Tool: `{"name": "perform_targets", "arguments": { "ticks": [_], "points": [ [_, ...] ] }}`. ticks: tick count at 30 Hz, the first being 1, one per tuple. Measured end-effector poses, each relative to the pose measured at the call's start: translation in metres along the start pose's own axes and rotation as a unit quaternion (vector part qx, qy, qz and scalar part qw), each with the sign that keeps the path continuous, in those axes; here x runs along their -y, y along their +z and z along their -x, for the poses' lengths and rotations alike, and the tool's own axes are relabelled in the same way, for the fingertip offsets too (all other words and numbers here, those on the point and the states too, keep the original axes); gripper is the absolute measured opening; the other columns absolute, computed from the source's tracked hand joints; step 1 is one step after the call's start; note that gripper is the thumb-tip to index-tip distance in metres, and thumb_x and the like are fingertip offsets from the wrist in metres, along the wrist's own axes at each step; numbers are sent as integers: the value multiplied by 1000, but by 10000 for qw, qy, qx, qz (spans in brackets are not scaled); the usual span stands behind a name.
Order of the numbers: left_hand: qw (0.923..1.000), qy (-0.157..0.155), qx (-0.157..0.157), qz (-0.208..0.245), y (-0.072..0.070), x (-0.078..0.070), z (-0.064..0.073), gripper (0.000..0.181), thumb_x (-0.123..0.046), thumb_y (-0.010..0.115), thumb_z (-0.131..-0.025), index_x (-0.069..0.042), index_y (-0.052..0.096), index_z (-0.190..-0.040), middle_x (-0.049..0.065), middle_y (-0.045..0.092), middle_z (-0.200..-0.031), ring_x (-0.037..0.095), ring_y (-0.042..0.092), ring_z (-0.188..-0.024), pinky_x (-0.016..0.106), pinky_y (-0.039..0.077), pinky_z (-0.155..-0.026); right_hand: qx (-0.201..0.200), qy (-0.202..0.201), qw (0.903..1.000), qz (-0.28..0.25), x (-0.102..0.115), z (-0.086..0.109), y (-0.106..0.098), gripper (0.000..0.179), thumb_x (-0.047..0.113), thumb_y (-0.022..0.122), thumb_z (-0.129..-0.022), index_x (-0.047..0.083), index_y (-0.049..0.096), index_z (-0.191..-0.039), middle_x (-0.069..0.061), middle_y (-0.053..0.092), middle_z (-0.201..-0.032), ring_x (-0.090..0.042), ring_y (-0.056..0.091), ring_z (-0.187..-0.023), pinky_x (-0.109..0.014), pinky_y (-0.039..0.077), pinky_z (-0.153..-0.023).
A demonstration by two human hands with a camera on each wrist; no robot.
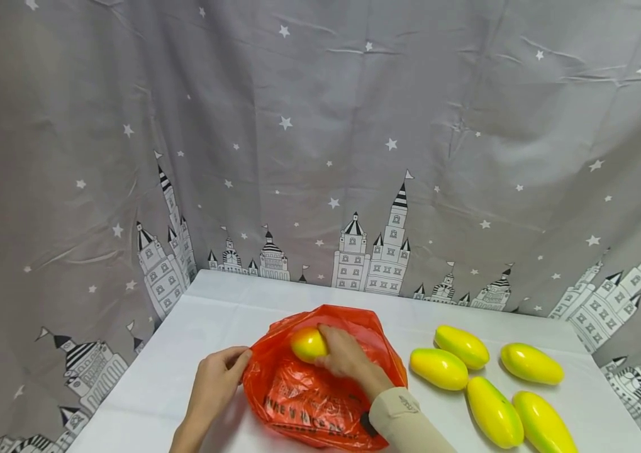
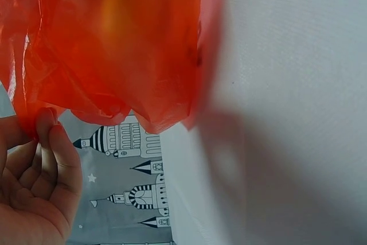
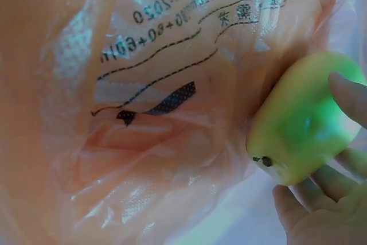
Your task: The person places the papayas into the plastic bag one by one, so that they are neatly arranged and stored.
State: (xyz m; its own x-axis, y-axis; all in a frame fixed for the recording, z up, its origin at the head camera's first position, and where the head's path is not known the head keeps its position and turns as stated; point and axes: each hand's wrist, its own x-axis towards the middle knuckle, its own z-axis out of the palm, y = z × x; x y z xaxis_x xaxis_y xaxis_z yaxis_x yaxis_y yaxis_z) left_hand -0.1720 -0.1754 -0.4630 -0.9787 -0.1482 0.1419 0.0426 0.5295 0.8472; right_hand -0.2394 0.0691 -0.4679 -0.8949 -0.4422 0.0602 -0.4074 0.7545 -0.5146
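A red plastic bag [image 1: 303, 390] with dark printing lies on the table, its mouth spread wide. At its left rim, my left hand [image 1: 215, 380] pinches the edge between thumb and fingers; the left wrist view shows this hand [image 2: 43, 182] holding the thin film. My right hand [image 1: 345, 355] reaches inside the mouth and grips a yellow mango [image 1: 307, 344]. In the right wrist view that mango [image 3: 304, 119] has a green patch and a dark stem spot, with thumb and fingers around it.
Several yellow-green mangoes lie right of the bag, among them one mango [image 1: 439, 369] nearest it and one mango [image 1: 531, 363] farther right. The white table [image 1: 229, 308] meets a grey curtain [image 1: 309, 157] printed with castles and stars.
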Motion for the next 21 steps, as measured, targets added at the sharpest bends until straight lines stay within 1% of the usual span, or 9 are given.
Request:
{"name": "perform_targets", "arguments": {
  "ticks": [4, 7, 10, 17, 21],
  "points": [
    [10000, -15, 35, 43, -1, 1, 1, 20, -13, 65, -96, 2, 74, -105, 3, 71, -79, 12, 63, -65, 23, 53, -56, -48, -151, 9999, 22, 2, 6, -9, 64, 13, 78, -84, -3, 50, -139, -18, 55, -133, -34, 52, -120, -49, 41, -105],
    [10000, -48, 3, -5, -2, 2, 2, 21, -15, 65, -96, 1, 74, -106, 3, 71, -80, 12, 63, -66, 23, 53, -56, -51, -311, 9995, 71, 4, 12, -17, 63, 14, 76, -84, -3, 50, -139, -19, 54, -135, -35, 50, -124, -50, 39, -107],
    [9999, -94, -38, -42, -2, 2, 3, 22, -15, 64, -97, 1, 74, -108, 3, 71, -81, 12, 63, -66, 24, 53, -57, -86, -449, 9990, 0, 5, 20, -25, 61, 14, 75, -85, -4, 50, -138, -19, 54, -137, -36, 48, -128, -51, 37, -108],
    [9999, -65, -12, 126, 0, 1, 3, 22, -13, 63, -97, 3, 72, -109, 6, 72, -83, 12, 65, -66, 23, 55, -58, -198, -285, 9988, -332, 2, 47, -38, 59, 18, 74, -89, -1, 51, -140, -15, 53, -140, -35, 45, -132, -53, 34, -110],
    [10000, -27, -35, 29, 1, 1, 3, 22, -13, 63, -97, 3, 73, -108, 6, 72, -83, 12, 64, -66, 24, 53, -57, -342, -286, 9979, -473, 2, 63, -44, 59, 23, 73, -90, 1, 51, -141, -13, 53, -140, -33, 46, -132, -54, 36, -108]
  ]
}}
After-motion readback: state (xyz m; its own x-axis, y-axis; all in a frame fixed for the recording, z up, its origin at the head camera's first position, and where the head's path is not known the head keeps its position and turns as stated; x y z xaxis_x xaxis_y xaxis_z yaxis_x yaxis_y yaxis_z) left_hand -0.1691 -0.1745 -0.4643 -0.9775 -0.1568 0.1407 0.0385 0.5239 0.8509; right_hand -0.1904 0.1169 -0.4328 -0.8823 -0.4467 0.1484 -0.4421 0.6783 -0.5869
